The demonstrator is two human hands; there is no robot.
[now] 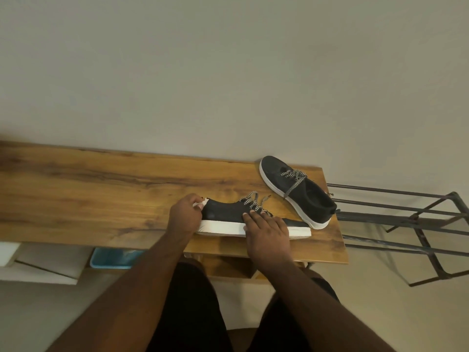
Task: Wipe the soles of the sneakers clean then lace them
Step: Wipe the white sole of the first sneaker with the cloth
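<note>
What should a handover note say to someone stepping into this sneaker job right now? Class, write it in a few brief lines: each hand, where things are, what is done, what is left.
Left hand: at the toe of the near sneaker, pinching a small white wipe.
Right hand: fingers flat over that sneaker's side and laces, steadying it.
Near sneaker lies at the front of the wooden table; the second sneaker sits upright at the far right corner, untouched.
Done: cannot tell how much is wiped.
Left: finish the soles, then tidy the lacing, loose on both sneakers.

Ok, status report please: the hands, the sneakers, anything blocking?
Left hand pinches white wipe at near sneaker toe. Right hand rests flat on it. Second sneaker apart, untouched. Nothing blocking.
</note>
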